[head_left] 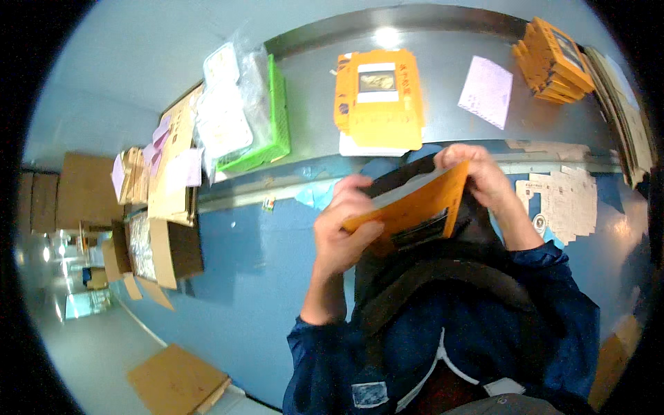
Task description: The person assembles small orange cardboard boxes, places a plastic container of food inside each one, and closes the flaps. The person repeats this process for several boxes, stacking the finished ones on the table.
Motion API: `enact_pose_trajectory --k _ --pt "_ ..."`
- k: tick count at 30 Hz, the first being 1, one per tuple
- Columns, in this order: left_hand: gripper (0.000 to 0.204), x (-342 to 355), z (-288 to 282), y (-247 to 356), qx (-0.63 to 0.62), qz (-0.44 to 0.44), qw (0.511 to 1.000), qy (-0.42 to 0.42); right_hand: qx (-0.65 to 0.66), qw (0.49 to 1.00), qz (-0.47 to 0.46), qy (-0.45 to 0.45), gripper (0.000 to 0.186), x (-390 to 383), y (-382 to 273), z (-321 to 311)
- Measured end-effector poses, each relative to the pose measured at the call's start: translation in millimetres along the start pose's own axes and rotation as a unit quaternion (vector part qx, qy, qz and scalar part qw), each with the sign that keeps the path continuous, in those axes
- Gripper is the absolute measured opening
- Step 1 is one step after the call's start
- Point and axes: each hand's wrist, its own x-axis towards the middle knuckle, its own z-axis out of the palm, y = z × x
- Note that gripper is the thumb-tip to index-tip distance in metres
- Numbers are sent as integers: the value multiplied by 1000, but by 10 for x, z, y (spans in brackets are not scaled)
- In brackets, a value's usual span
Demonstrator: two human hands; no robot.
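Close to my body I hold an orange cardboard box (408,216) between both hands, tilted, with a dark window-like patch on its printed side. A pale inner face shows along its upper edge. My left hand (344,228) grips its left end, thumb on the orange face and fingers behind, slightly blurred. At the upper right corner, my right hand (477,173) has its fingers curled over the edge. On the metal bench (308,76) beyond lies a stack of flat orange cartons (380,104), with white card under its near end.
A lilac paper sheet (487,92) and piled orange boxes (555,62) occupy the bench's right side. At left are a green basket (278,114) with clear plastic bags and an open brown carton (162,256). Brown cardboard (178,377) lies on the floor.
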Motion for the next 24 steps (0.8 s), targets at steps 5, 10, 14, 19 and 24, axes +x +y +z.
enact_pose_trajectory --k 5,10,14,19,24 --pt "8 -105 138 10 -359 -141 908 164 -25 999 -13 14 6 -69 -123 223" --pt "28 -198 93 -82 -196 -209 956 71 92 995 25 3 11 -99 2 104" --pt "24 -207 112 -184 -276 -166 945 54 60 997 2 -46 12 -63 36 58" --pt "21 -102 45 -189 -319 -252 907 110 18 985 -33 -168 13 -11 73 -71" --pt "24 76 -55 -80 -93 -362 923 96 60 994 29 -91 12 162 121 -141"
